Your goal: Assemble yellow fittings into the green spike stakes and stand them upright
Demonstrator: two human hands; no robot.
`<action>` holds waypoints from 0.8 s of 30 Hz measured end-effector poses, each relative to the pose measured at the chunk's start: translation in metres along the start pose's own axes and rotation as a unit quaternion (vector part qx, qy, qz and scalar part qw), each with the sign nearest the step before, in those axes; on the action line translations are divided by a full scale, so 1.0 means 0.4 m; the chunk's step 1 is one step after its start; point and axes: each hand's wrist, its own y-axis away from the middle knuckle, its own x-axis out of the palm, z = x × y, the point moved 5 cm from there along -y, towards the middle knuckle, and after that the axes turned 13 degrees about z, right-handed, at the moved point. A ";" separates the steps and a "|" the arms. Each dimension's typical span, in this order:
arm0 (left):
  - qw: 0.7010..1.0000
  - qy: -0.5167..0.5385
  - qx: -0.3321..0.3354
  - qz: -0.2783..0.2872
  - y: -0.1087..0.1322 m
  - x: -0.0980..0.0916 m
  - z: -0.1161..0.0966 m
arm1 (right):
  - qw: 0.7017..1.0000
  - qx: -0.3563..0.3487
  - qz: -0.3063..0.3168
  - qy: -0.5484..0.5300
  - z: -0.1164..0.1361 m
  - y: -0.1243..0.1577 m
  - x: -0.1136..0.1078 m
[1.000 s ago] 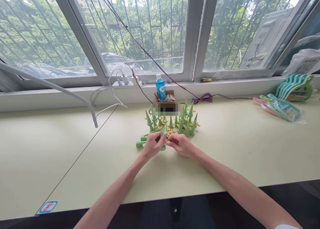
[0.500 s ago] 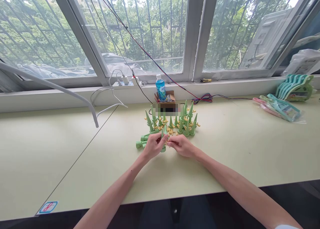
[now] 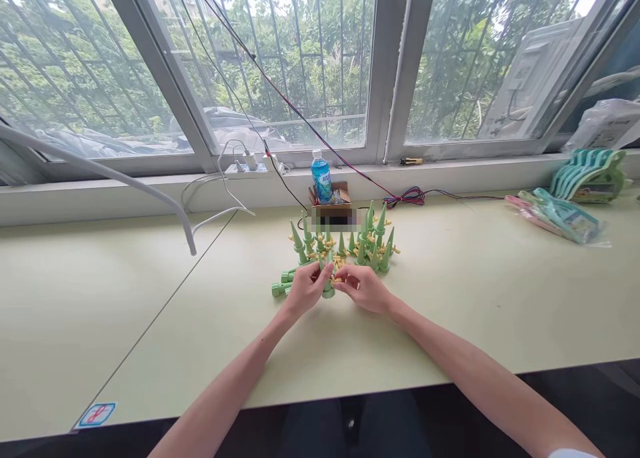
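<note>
My left hand (image 3: pixel 305 290) is closed around a green cone-shaped plastic spike (image 3: pixel 328 286), held upright just above the pale green table (image 3: pixel 450 298). My right hand (image 3: pixel 364 288) pinches a small yellow plastic piece (image 3: pixel 337 279) right against the side of that spike. Directly behind my hands stands a cluster of several more green spikes (image 3: pixel 373 241), points up, with small yellow pieces (image 3: pixel 340 261) scattered among them. A few green spikes (image 3: pixel 283 283) lie on their sides just left of my left hand.
A small cardboard box (image 3: pixel 334 211) and a blue-labelled bottle (image 3: pixel 321 176) stand behind the cluster by the window ledge. Red and black wires (image 3: pixel 410 195) run along the ledge. A white bent tube (image 3: pixel 150 195) reaches in from the left. Bagged pastel plastic items (image 3: pixel 565 215) lie far right.
Both hands have shifted slightly away from me, toward the cluster, still holding the spike and the yellow piece together.
</note>
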 end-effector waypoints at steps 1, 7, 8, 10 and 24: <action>1.000 0.009 0.000 0.008 0.000 0.001 -0.001 | 1.000 0.002 -0.008 0.001 -0.001 0.000 -0.001; 0.998 0.038 0.012 0.055 -0.004 0.003 -0.012 | 0.999 0.018 -0.048 0.001 -0.006 0.000 -0.012; 0.997 0.044 0.011 0.063 -0.005 0.004 -0.011 | 0.999 0.019 -0.051 -0.001 -0.006 0.001 -0.013; 0.995 0.059 0.008 0.078 -0.007 0.005 -0.009 | 0.998 0.023 -0.052 -0.004 -0.008 0.001 -0.013; 0.995 0.056 0.042 0.068 -0.007 0.000 -0.004 | 0.998 0.013 -0.046 0.032 -0.022 -0.002 -0.014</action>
